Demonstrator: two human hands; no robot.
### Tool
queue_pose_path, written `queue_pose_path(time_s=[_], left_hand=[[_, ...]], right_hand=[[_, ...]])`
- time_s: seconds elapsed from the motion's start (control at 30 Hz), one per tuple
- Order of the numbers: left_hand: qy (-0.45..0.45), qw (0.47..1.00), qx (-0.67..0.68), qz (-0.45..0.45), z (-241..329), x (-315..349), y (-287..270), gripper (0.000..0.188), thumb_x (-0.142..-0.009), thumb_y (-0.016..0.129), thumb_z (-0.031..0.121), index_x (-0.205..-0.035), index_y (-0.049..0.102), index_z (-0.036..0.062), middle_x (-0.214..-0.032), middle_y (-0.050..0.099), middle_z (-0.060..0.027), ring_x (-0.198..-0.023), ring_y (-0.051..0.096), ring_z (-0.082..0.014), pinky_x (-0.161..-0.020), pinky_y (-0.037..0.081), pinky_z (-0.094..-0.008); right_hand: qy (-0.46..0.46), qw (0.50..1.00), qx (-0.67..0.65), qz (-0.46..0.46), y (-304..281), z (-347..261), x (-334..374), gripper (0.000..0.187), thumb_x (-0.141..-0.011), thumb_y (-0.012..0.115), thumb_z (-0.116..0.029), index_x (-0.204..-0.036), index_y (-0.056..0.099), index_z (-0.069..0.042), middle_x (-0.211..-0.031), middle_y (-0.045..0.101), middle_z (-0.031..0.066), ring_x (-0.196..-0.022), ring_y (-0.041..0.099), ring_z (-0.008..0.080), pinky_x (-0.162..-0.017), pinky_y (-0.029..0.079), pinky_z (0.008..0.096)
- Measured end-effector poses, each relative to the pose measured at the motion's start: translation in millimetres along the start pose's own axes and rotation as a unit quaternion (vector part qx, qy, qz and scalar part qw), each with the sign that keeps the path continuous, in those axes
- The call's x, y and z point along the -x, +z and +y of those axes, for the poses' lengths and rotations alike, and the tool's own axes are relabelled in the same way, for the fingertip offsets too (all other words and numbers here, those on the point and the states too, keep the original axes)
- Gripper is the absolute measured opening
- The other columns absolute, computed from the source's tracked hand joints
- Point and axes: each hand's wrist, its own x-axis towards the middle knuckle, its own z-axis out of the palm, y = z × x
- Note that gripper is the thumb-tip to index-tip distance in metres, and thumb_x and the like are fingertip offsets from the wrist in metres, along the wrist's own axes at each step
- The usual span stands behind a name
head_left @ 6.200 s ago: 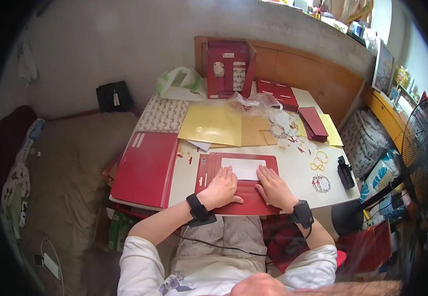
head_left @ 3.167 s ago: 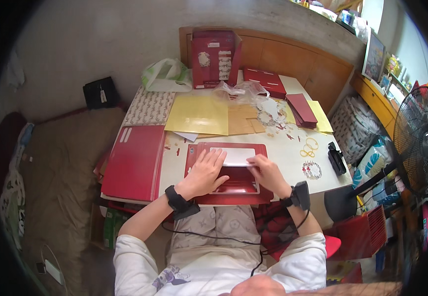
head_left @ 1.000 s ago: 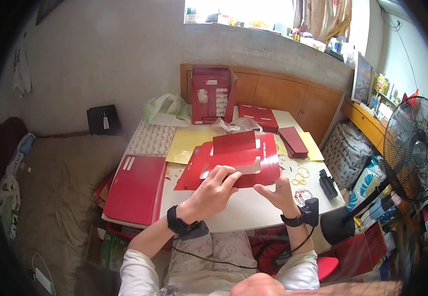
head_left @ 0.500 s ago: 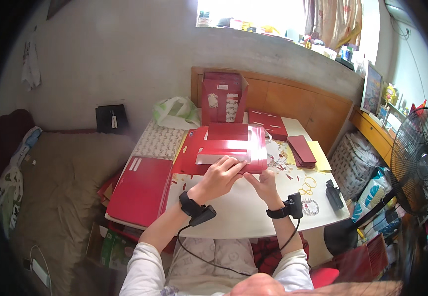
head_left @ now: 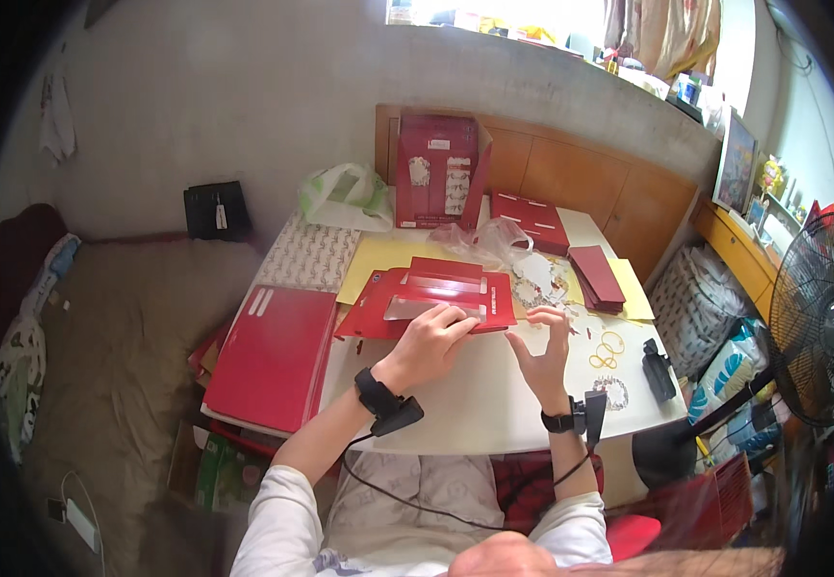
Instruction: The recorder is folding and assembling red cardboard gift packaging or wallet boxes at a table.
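Observation:
A red cardboard piece with folded flaps is tilted up over the middle of the table. My left hand grips its near edge, fingers on top and the thumb hidden from sight. Off its right end, my right hand is apart from the cardboard, with thumb and fingers spread and nothing seen between them. Beneath and behind the cardboard lies a yellow sheet. A crumpled clear plastic bag and a beaded wreath-like ring lie beyond it.
A stack of flat red cardboard covers the table's left side. An upright red box stands at the back, beside a green-and-white bag. Yellow rubber bands, dark red cards and a black device lie right. A fan stands beyond.
My right hand has let go of the cardboard's near edge and moved right, its fingers opening. The cardboard has tipped flatter, baring the yellow sheet and clear bag behind. My left hand keeps its grip.

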Motion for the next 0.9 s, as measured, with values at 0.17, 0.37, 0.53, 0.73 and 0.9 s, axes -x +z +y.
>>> queue_pose_path(time_s=[0.17,0.37,0.53,0.73,0.9], left_hand=[[0.007,0.999,0.020,-0.030,6.2,0.2,6.3,0.024,-0.087,0.065,0.007,-0.110,0.067,0.0006,-0.095,0.064,-0.0119,-0.089,0.062,-0.0297,-0.079,0.053,-0.0391],[-0.031,0.994,0.065,-0.084,6.1,9.7,6.9,0.026,-0.089,0.066,0.011,-0.113,0.066,0.0026,-0.098,0.064,-0.0121,-0.090,0.062,-0.0303,-0.082,0.051,-0.0403],[-0.052,0.993,0.011,-0.109,0.0,29.8,-16.7,0.031,-0.088,0.068,0.014,-0.116,0.065,0.0020,-0.102,0.064,-0.0130,-0.094,0.061,-0.0319,-0.087,0.050,-0.0417],[-0.070,0.987,-0.017,-0.140,-2.3,41.3,-25.4,0.033,-0.087,0.069,0.015,-0.116,0.065,0.0004,-0.104,0.063,-0.0135,-0.097,0.060,-0.0326,-0.089,0.049,-0.0421],[-0.043,0.993,-0.019,-0.108,0.0,41.9,-22.0,0.032,-0.086,0.068,0.015,-0.113,0.062,-0.0007,-0.103,0.061,-0.0137,-0.098,0.058,-0.0319,-0.089,0.048,-0.0422]], right_hand=[[-0.169,0.965,0.131,-0.152,-7.0,-12.7,-10.8,0.024,-0.081,0.077,-0.017,-0.101,0.068,-0.007,-0.099,0.068,0.0055,-0.099,0.062,0.0263,-0.094,0.045,0.0418],[-0.160,0.953,0.122,-0.227,-0.7,-7.6,-2.1,0.016,-0.083,0.071,-0.012,-0.096,0.066,-0.006,-0.093,0.068,0.0067,-0.091,0.063,0.0265,-0.087,0.049,0.0398],[-0.147,0.956,0.123,-0.224,-8.8,-7.2,2.1,0.015,-0.082,0.071,-0.009,-0.094,0.064,-0.006,-0.095,0.068,0.0070,-0.093,0.064,0.0264,-0.087,0.049,0.0395],[-0.137,0.955,0.121,-0.235,-15.2,-1.7,11.1,0.017,-0.082,0.071,-0.008,-0.096,0.063,-0.005,-0.098,0.068,0.0080,-0.096,0.064,0.0270,-0.088,0.049,0.0397],[-0.144,0.943,0.142,-0.264,-8.6,-15.7,13.8,0.021,-0.084,0.069,-0.012,-0.102,0.063,-0.003,-0.102,0.068,0.0091,-0.098,0.065,0.0268,-0.089,0.050,0.0396]])
